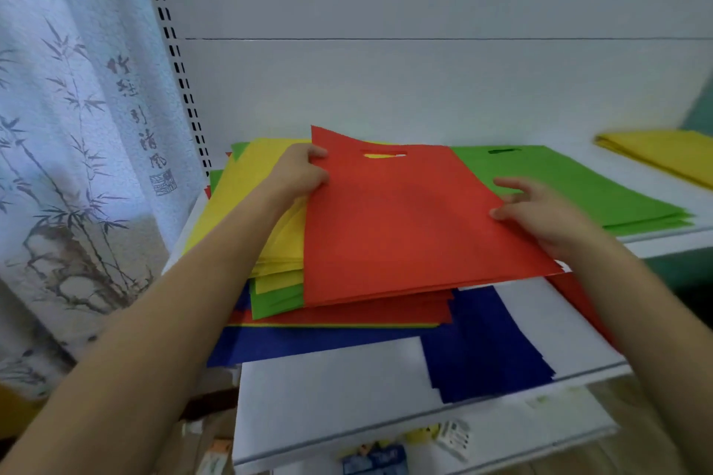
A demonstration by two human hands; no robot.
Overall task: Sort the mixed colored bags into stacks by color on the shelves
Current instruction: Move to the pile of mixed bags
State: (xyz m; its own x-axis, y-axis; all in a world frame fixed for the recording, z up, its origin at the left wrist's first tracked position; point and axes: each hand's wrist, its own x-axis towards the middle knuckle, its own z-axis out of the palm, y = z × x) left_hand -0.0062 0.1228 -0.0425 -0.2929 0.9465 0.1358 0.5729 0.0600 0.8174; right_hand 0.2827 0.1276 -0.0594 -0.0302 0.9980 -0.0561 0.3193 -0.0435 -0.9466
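Nearest the camera: a white lower shelf (308,436) carries small packets (451,434) along its front edge; their print is too blurred to read.

Above it, the main shelf (332,378) holds blue bags (490,343) lying flat at the front, overhanging the edge slightly.

Behind these lies the mixed pile (266,212), with yellow uppermost on its left side and green, red and blue layers visible below, edges not aligned.

The red bag (405,227) lies on top of the pile, tilted, and is held on both sides. The left hand (304,173) grips its left edge near the top corner, fingers curled under and thumb over the fabric. The right hand (540,212) holds its right edge, thumb pressed on top and forefinger extended; the remaining fingers are beneath the bag and cannot be seen. Yellow shows through the bag's handle slot.

Beyond the right hand, a green stack (578,185) lies flat and squared on the shelf, just beside the red bag. Farther right and well apart, a yellow stack (663,154) is partly cut off by the frame.

Rearmost: a white back panel (424,89), a slotted upright (173,50) at its left, and a curtain (77,127) printed with bamboo at the far left.
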